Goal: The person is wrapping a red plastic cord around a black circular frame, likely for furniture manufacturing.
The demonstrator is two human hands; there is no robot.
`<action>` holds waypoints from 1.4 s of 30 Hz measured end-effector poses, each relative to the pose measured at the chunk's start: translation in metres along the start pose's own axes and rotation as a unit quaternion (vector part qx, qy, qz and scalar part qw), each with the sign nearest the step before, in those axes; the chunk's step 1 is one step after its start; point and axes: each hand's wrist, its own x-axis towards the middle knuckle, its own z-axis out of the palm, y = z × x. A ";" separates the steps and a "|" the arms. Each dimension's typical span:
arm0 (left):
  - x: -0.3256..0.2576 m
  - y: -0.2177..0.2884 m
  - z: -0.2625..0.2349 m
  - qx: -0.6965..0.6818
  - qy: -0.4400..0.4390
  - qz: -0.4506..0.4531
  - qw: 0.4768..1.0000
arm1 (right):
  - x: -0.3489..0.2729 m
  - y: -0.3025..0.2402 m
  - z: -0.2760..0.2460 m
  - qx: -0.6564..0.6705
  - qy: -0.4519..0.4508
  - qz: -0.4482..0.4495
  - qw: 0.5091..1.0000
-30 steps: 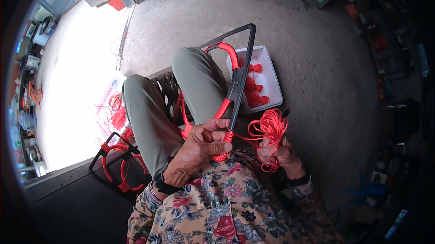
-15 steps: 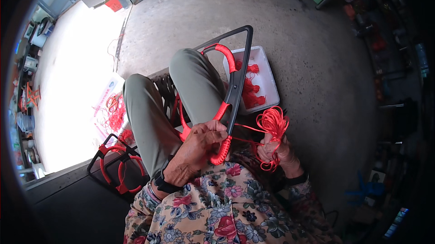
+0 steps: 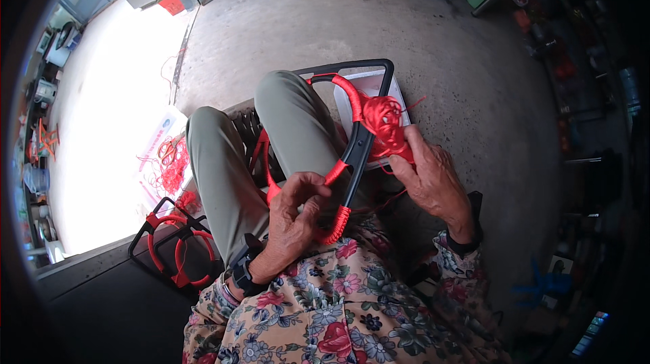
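Note:
A black angular frame (image 3: 363,141) with curved parts wrapped in red cord rests across my lap. My left hand (image 3: 291,218) is closed at its lower end, beside the tightly coiled red wrapping (image 3: 336,225); its fingers partly hide the grip. My right hand (image 3: 437,181) pinches a loose bundle of red cord (image 3: 384,126) between thumb and fingers, just right of the frame. The bundle is somewhat blurred and overlaps the white tub (image 3: 396,86) behind it.
A second black frame with red rings (image 3: 177,245) lies on the dark bench at my left. Tangled red cord (image 3: 172,161) spreads beside a white container near my left knee. Shelves with assorted goods (image 3: 569,59) line the right side.
My right hand has swung up and forward with the cord bundle, now beside the frame's middle. The frame has tilted slightly to the right. My left hand's fingers have shifted off the black bar.

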 end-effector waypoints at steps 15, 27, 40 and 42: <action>0.013 -0.014 0.005 0.097 0.091 0.123 0.983 | -0.016 0.040 0.049 0.100 0.121 -0.163 0.974; 0.014 -0.025 0.002 0.211 -0.009 0.074 0.975 | -0.017 0.056 0.104 0.117 0.070 -0.227 0.964; 0.013 0.010 0.019 0.194 -0.100 -0.120 0.969 | -0.022 0.066 0.010 0.541 0.198 -0.054 0.816; 0.016 0.012 0.019 0.061 -0.114 -0.106 0.986 | -0.023 0.032 0.002 0.683 0.178 -0.073 0.704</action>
